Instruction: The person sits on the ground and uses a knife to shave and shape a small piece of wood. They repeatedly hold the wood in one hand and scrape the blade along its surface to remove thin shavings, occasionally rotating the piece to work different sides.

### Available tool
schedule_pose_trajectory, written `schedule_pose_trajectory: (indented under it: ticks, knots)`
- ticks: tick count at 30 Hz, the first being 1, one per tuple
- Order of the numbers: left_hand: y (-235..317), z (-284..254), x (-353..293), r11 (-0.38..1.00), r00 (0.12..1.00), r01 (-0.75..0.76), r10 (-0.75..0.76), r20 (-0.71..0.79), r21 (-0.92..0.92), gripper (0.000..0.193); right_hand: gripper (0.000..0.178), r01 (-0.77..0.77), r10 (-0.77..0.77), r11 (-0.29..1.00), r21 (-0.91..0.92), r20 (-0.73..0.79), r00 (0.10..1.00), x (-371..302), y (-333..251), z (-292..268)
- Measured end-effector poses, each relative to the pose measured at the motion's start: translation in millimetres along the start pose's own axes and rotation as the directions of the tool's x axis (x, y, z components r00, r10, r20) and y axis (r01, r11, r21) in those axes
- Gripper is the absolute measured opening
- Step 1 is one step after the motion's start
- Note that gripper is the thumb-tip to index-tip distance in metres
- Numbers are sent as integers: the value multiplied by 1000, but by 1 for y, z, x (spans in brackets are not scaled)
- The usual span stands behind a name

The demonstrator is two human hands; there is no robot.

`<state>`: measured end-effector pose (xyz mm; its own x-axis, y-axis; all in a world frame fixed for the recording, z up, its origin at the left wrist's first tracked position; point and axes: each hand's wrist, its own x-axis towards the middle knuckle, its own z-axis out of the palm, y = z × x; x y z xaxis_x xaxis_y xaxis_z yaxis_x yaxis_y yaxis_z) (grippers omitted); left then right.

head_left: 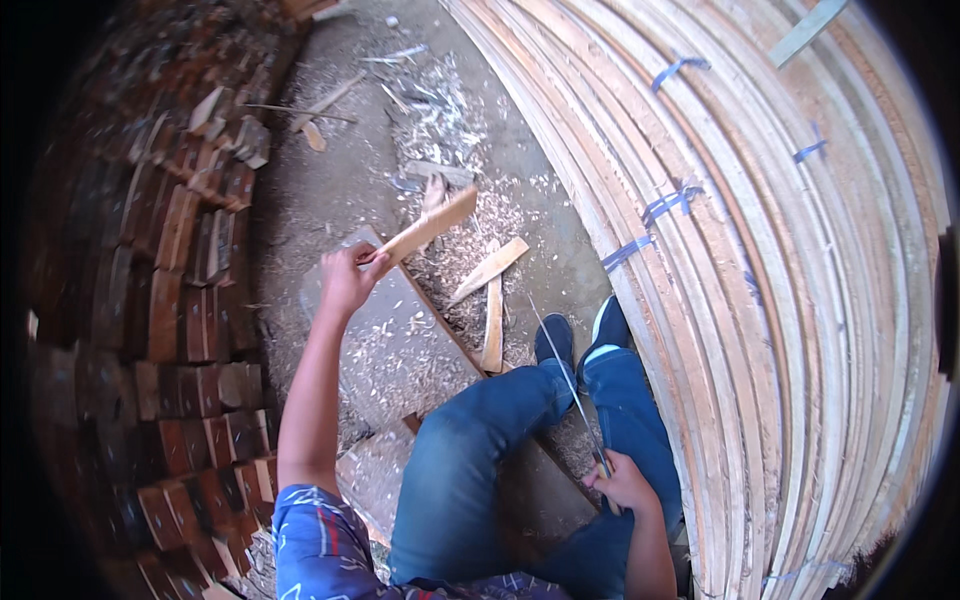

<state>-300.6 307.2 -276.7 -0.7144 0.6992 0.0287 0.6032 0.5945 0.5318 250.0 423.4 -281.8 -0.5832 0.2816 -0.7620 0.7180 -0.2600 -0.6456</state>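
My left hand (350, 278), stretched out ahead, pinches the near end of a flat, pale wooden slat (435, 222). The slat's wider end points away to the upper right, above a shavings-covered board (405, 350). Down by my right leg, my right hand (625, 485) is closed round the short wooden handle of a long, thin-bladed knife (570, 378). Its blade slants up and to the left across my lower leg, seen nearly edge-on. The slat and the blade are well apart. On the ground past the board lie two loose wood pieces, one slanted (490, 270) and one lengthwise (493, 325).
Long planks (720, 300) tied with blue strips fill the right side. Stacked dark wood blocks (180, 320) line the left. Wood shavings (440, 110) and scraps litter the ground between. My bent legs (450, 460) and dark shoes (555, 340) occupy the lower middle.
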Motion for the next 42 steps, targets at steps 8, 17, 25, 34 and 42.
schedule_pose_trajectory:
  ticks: [8,17,25,34,42]
  knots:
    - [77,-250,-175,867,959,-282,257,116,411,20,26,197,-195,950,244,-29,980,-69,-37,70]
    - [162,-351,-339,852,916,-282,375,-139,441,25,24,406,-395,903,141,-99,913,-167,-7,85]
    - [236,-358,-419,806,834,-321,489,-256,497,23,36,495,-480,842,216,-122,869,-217,36,82]
    - [297,-307,-440,915,895,-263,350,-277,306,22,34,445,-492,840,312,89,866,-221,54,83]
    - [226,-219,-448,985,985,-3,33,-169,171,23,36,275,-368,915,297,329,870,-175,25,106]
